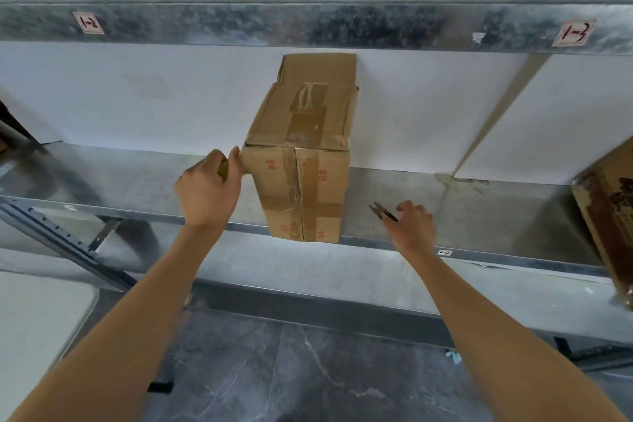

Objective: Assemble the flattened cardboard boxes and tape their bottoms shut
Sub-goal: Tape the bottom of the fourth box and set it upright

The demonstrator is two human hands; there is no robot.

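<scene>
The cardboard box (301,161) rests on the metal shelf (137,181), its taped seam facing out. It sits just right of the left hand (207,188), whose fingers curl round what looks like a tape roll (223,171) touching the box's corner. The right hand (412,226) pinches small snips (381,211) at its curled fingertips, blades towards the box but apart from it.

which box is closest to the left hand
The middle box with red marks and a taped seam; the left hand is at its left corner. The dark-printed box sits far right.
</scene>
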